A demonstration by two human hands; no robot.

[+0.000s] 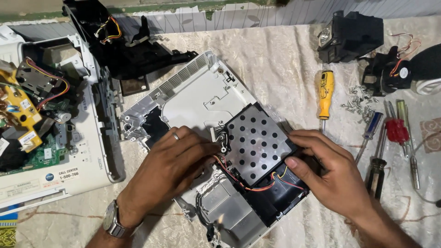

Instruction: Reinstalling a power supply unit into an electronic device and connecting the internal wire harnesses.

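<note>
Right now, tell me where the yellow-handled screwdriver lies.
In the head view, the yellow-handled screwdriver lies on the cream cloth at upper right, tip toward the person, between the white plastic casing and the pile of small silver screws.

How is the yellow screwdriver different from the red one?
The yellow screwdriver has a fat yellow-and-black handle; the red screwdriver has a slimmer, see-through red one. The yellow one lies alone, nearer the perforated metal plate; the red one lies among other screwdrivers. Both rest on the cloth, untouched by the hands.

The perforated plate (259,142) lies in the casing (193,92); screwdrivers (388,133) lie right, the open chassis (50,115) left.
</note>
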